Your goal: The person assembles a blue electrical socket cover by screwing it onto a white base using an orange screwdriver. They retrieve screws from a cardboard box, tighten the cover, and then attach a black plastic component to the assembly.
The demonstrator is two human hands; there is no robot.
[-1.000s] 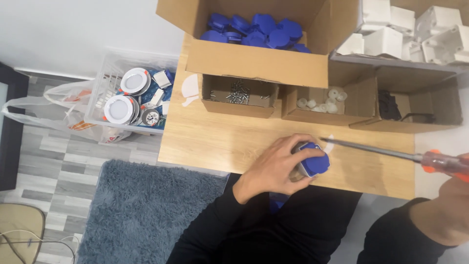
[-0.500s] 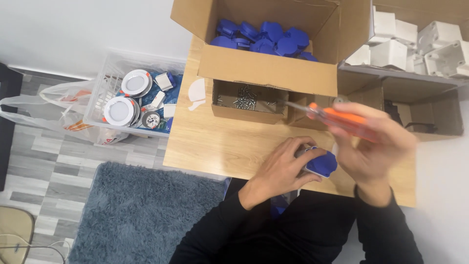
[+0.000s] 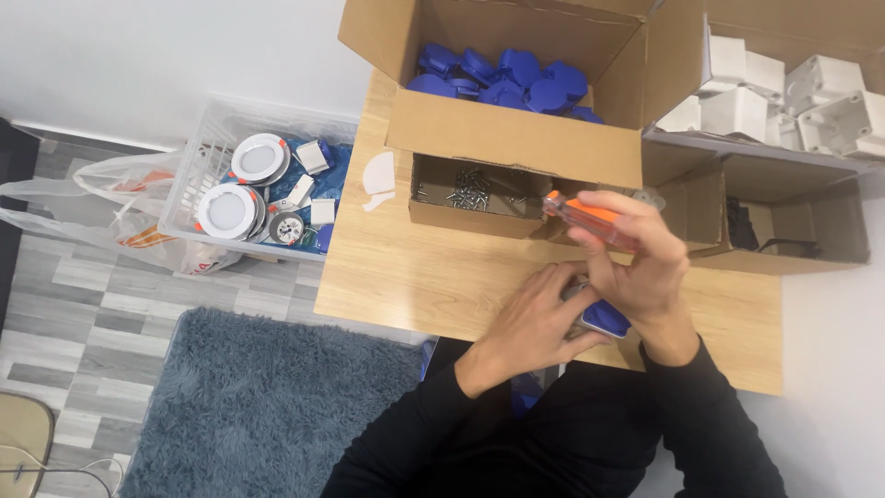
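My left hand (image 3: 535, 318) grips a small blue part (image 3: 604, 320) with a metal piece on the wooden table (image 3: 415, 277), near its front edge. My right hand (image 3: 636, 254) is closed around an orange-handled screwdriver (image 3: 590, 219), held above the blue part with the handle pointing up and to the left. The screwdriver's tip is hidden behind my hands. The two hands touch each other over the part.
A large cardboard box (image 3: 516, 138) full of blue parts stands behind. In front of it lies a low box of screws (image 3: 461, 189). White boxes (image 3: 793, 92) fill the right shelf. On the floor: a clear bin (image 3: 258, 194) of round lights, a grey rug (image 3: 267, 406).
My right hand brought the screwdriver in from the right and tilted it up over the blue part. The left hand kept its hold on the part.
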